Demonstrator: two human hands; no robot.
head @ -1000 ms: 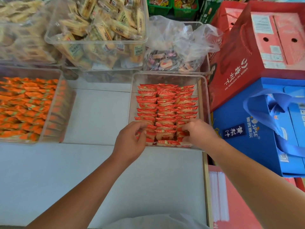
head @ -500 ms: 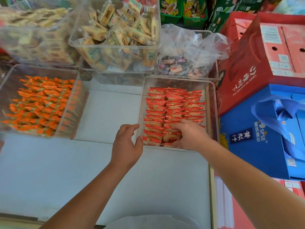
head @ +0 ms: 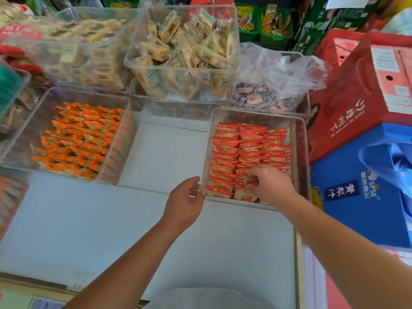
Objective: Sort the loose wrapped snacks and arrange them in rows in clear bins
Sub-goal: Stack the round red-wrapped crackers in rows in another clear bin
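Head view: read progress first. The clear bin [head: 299, 139] at the right of the tabletop [head: 100, 230] holds the red snacks [head: 249, 148] in three overlapping rows that run from the far wall to the near wall. The far and middle stretches lie even. The nearest packets, around your right hand [head: 270, 186], sit less squarely, so judge this bin as almost finished, with only the near end left to straighten. A strip along the bin's right wall is unfilled. The orange snacks [head: 78, 139] in the left bin [head: 89, 93] already lie in rows. Judge the remaining work as the stock behind: the pale biscuit packs [head: 185, 47] lie jumbled in the rear bin [head: 178, 68], and a plastic bag [head: 289, 70] of mixed sweets sits unsorted just behind the clear bin. Now check each grip. Your right hand reaches over the near wall into the clear bin. Its grip is curled down onto the near end of the middle and right rows, with fingertips and thumb pinching packets there; the hand hides how many it holds. Your left hand [head: 184, 204] is outside the clear bin at its near left corner. Its grip is released and loosely spread, with the thumb tip at the corner and the fingers beside the left wall. Firm contact cannot be confirmed, and this hand holds nothing.
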